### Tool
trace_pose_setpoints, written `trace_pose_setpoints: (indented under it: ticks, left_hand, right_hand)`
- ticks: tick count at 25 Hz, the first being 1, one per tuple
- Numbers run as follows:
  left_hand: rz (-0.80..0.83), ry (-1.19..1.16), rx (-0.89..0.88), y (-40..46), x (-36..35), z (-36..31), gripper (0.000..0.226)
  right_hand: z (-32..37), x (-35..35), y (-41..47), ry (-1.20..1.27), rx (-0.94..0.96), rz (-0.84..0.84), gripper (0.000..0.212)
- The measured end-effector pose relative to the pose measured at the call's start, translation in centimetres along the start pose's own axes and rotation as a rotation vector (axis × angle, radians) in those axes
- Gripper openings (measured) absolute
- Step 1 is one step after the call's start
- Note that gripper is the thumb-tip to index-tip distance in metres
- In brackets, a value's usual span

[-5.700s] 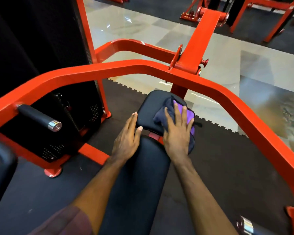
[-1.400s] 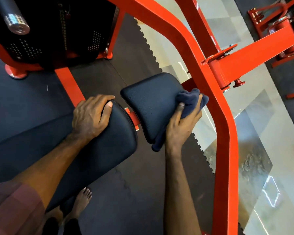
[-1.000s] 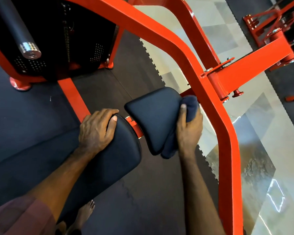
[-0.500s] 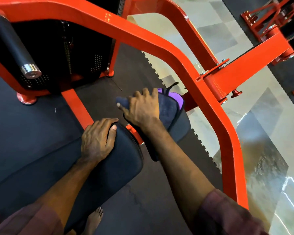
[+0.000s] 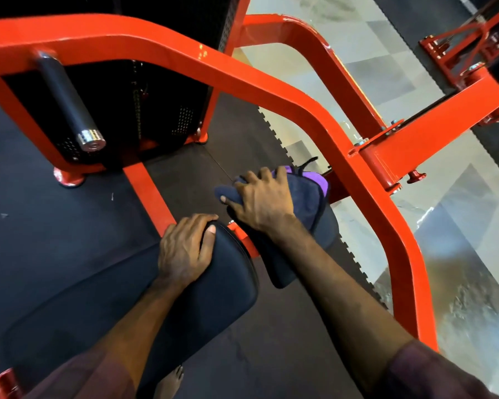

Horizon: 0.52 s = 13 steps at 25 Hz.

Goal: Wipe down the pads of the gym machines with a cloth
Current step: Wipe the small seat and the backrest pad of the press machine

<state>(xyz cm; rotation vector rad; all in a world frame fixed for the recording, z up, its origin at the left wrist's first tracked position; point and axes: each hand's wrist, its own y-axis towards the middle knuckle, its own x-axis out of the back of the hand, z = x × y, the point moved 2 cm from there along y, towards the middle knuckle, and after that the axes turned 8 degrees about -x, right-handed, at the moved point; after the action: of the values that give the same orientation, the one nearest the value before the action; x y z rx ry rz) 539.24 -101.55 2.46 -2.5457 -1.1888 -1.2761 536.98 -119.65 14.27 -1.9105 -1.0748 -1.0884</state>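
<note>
Red frame point(image 5: 323, 116) flanks small pad point(image 5: 326, 231), mostly cloth-covered point(image 5: 306, 194).

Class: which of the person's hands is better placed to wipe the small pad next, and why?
Right hand: it presses the cloth onto the small pad. Left hand rests on the long pad.

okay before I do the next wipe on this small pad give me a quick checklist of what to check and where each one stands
1. Cloth lies on the small pad: ok.
2. Right hand presses the cloth, fingers curled at its far edge: ok.
3. Left hand braces on the long pad: ok.
4. Red frame bar apart from the wiping hand: ok.
5. Pad surface under the cloth clean: cannot tell.
</note>
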Motion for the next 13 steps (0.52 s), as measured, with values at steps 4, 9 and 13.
trace_pose_setpoints:
  ticks: [4, 9, 13]
  left_hand:
    - [0.000, 0.014, 0.013, 0.1, 0.0, 0.0, 0.030]
    - [0.156, -0.041, -0.005, -0.2, 0.8, 0.7, 0.041]
    - [0.307, 0.017, 0.103, -3.4, 3.1, 2.0, 0.065]
  right_hand:
    - [-0.1, -0.7, -1.5, -0.010, 0.128, -0.051, 0.059]
    - [1.3, -2.7, -8.3, 0.061, 0.121, -0.120, 0.059]
    - [2.7, -3.5, -13.1, 0.164, -0.011, -0.106, 0.067]
